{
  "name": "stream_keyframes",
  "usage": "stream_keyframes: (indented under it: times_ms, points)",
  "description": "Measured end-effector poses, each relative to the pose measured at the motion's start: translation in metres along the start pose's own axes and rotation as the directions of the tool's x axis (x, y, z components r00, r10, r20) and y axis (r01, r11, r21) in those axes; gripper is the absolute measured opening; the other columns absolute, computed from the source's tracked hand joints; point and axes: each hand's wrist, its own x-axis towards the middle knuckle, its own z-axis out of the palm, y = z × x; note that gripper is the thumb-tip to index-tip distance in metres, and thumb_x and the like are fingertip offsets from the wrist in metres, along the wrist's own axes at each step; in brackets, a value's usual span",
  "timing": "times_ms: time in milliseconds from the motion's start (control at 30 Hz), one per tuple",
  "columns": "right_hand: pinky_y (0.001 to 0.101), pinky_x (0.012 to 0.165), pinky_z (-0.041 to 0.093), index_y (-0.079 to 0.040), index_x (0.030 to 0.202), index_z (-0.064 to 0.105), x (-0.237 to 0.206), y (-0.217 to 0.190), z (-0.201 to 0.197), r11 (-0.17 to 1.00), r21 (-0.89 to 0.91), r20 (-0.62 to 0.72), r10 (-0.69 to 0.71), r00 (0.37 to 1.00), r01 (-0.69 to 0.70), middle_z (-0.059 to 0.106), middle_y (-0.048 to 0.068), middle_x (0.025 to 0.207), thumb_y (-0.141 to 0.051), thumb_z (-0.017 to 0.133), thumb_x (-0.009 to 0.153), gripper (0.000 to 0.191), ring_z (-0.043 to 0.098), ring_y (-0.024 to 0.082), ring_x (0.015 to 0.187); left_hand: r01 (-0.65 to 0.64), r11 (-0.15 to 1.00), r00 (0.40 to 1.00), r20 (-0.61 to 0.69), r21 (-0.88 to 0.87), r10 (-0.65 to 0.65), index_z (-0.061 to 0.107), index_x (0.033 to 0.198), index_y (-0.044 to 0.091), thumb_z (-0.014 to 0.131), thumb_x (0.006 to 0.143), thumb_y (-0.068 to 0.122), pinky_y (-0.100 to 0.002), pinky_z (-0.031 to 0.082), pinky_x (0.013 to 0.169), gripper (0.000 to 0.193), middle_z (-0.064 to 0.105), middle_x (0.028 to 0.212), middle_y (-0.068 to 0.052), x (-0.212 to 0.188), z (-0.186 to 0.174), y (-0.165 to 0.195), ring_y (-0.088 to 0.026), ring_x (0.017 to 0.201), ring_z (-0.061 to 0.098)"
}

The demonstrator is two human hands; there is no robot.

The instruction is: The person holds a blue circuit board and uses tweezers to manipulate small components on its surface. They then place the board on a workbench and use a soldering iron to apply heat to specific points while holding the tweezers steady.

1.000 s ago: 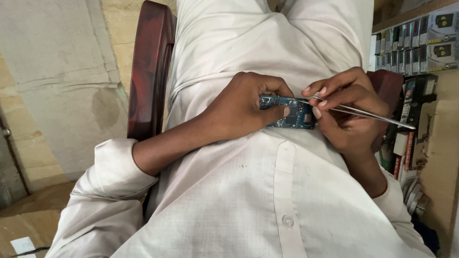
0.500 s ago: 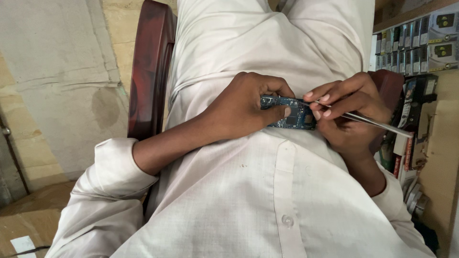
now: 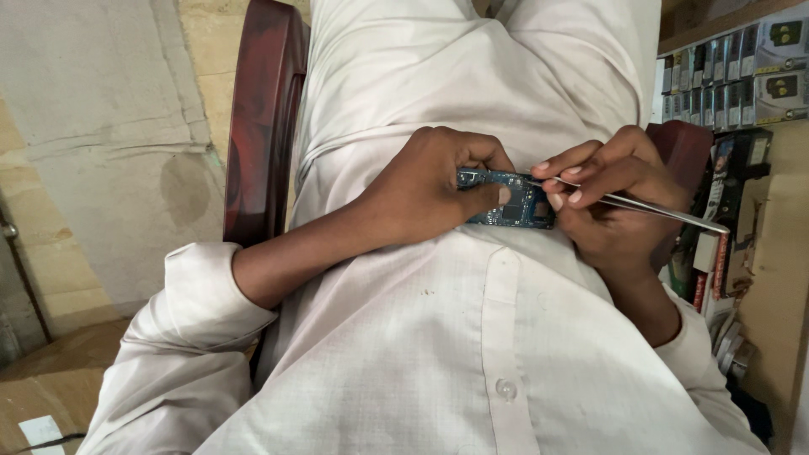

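The left hand (image 3: 421,190) is pinching a blue circuit board (image 3: 510,200) against the lap, while the right hand (image 3: 611,206) is pinching tweezers (image 3: 640,205), tips touching the board's edge. Probing looks underway; next wants steady, fine tip placement.

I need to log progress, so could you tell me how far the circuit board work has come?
Done: the bare blue circuit board is out of any casing. In hand: the left hand pins it on the lap, and the right hand touches metal tweezers to its edge. Left: cannot tell; no part is lifted off.
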Motion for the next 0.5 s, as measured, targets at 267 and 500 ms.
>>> stream_keyframes:
  times_ms: [267,500]
  points:
    - [0.0325,0.091,0.065,-0.002,0.089,0.057,-0.0021,-0.0020,-0.0002,1.000,-0.006,0.014,0.024,1.000,-0.024,0.052,0.006,0.096,0.013,0.072,0.098,0.023,0.074,0.023,0.102,0.036,0.999,0.999,-0.001,-0.024,-0.036,0.073,0.092,0.004,0.074,0.088,0.011,-0.026,0.054,0.069,0.008,0.077,0.079,-0.004,-0.0001,0.0010,-0.0013,-0.009,0.071,0.068]
    - [0.0313,0.089,0.065,-0.002,0.089,0.056,-0.0012,-0.0004,0.0008,0.999,0.011,0.006,0.041,0.999,-0.041,0.052,0.006,0.097,0.012,0.071,0.097,0.022,0.074,0.023,0.103,0.036,0.999,0.999,-0.002,-0.021,-0.036,0.073,0.092,0.004,0.074,0.088,0.011,-0.026,0.054,0.070,0.008,0.077,0.080,-0.004,0.0004,0.0005,-0.0023,-0.009,0.071,0.068]
